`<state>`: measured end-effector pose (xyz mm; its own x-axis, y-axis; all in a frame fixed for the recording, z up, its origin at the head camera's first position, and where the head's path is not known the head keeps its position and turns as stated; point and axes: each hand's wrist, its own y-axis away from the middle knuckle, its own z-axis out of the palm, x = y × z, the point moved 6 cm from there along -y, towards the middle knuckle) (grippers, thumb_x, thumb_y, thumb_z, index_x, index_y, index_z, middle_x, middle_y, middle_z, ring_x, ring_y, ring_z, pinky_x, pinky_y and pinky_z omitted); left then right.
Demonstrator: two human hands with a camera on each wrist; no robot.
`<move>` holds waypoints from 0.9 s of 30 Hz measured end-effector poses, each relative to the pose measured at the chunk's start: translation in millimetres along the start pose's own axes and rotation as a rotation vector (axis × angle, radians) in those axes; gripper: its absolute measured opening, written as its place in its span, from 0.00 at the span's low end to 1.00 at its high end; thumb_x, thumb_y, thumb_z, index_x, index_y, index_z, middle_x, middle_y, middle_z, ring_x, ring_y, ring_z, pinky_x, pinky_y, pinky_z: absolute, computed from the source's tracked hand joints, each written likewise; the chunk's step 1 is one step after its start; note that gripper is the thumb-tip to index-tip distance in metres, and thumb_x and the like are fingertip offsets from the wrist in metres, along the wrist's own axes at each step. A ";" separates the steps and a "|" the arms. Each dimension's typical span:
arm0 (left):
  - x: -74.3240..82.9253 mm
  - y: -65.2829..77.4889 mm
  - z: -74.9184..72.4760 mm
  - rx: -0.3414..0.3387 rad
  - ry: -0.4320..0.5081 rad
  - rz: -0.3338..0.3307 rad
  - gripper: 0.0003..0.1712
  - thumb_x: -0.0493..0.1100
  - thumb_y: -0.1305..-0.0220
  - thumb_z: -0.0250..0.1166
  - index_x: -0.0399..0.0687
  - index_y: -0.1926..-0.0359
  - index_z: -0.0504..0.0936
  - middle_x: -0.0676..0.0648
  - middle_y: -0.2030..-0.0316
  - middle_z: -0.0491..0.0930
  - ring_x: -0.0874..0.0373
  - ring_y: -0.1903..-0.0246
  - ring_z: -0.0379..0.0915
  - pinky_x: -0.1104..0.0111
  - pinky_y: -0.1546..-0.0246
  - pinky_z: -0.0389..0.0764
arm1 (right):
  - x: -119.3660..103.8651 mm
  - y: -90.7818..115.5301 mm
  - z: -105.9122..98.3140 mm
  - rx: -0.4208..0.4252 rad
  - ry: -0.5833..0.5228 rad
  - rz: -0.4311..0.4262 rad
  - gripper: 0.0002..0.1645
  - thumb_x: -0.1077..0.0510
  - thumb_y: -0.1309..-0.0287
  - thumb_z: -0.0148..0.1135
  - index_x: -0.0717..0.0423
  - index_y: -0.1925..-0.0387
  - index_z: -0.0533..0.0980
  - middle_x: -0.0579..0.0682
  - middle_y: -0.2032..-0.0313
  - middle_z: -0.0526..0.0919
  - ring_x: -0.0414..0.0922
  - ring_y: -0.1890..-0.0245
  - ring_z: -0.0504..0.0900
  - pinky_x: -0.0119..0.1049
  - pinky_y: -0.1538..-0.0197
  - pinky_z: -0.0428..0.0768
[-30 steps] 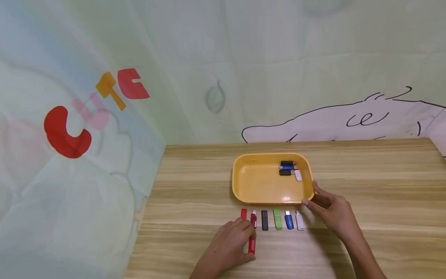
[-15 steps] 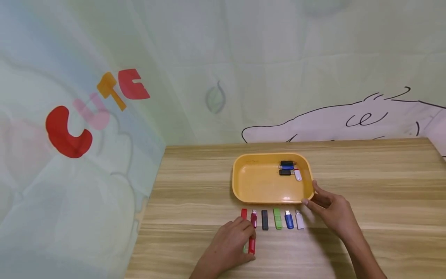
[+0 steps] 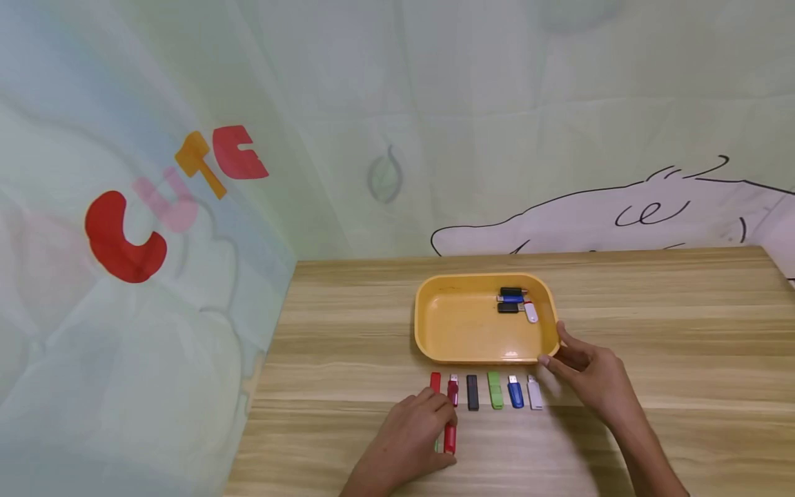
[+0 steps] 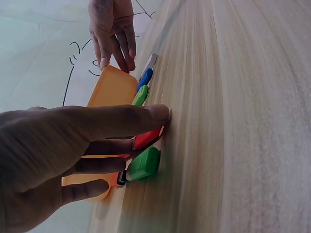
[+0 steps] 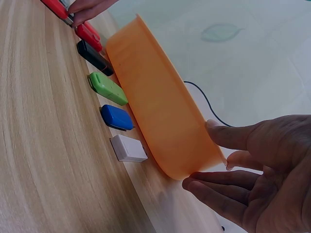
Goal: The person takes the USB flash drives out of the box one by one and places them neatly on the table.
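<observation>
My left hand (image 3: 415,436) pinches a red USB stick (image 3: 450,439) lengthwise between thumb and fingers, low over the table. Beside it, mostly hidden under the hand in the head view, lies a green USB stick (image 4: 144,163). My right hand (image 3: 596,379) holds the near right corner of a yellow tray (image 3: 425,319), thumb on the front side and fingers along the right wall. A row of sticks lies before the tray: red (image 3: 435,381), dark red (image 3: 453,391), black (image 3: 473,392), light green (image 3: 495,391), blue (image 3: 515,393) and white (image 3: 535,393).
Inside the tray's right end sit a black stick (image 3: 511,291), a blue one (image 3: 513,299), another black one (image 3: 508,308) and a white one with a red end (image 3: 531,312). Printed cloth (image 3: 348,138) hangs behind and left of the wooden table (image 3: 671,310).
</observation>
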<state>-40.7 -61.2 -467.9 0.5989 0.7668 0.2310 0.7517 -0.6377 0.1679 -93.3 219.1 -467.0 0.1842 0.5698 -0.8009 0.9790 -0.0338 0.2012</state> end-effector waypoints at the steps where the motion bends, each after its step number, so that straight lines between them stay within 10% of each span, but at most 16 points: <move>1: 0.0 -0.1 0.0 -0.002 -0.001 -0.001 0.26 0.63 0.48 0.84 0.58 0.55 0.86 0.58 0.54 0.84 0.64 0.53 0.73 0.73 0.54 0.79 | -0.3 0.1 -0.1 0.000 -0.001 0.000 0.48 0.45 0.33 0.73 0.59 0.23 0.61 0.65 0.38 0.81 0.63 0.39 0.85 0.61 0.37 0.79; 27: 0.6 4.6 -5.6 -0.019 0.017 -0.042 0.29 0.64 0.47 0.83 0.58 0.49 0.86 0.58 0.49 0.84 0.63 0.48 0.74 0.67 0.47 0.82 | -0.6 0.5 0.1 0.004 -0.022 -0.014 0.48 0.47 0.34 0.74 0.60 0.23 0.63 0.64 0.38 0.80 0.61 0.40 0.85 0.61 0.34 0.75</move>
<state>-38.5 -64.1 -461.6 0.5617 0.7919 0.2396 0.7710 -0.6061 0.1957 -92.9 218.7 -466.5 0.1719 0.5522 -0.8158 0.9819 -0.0292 0.1871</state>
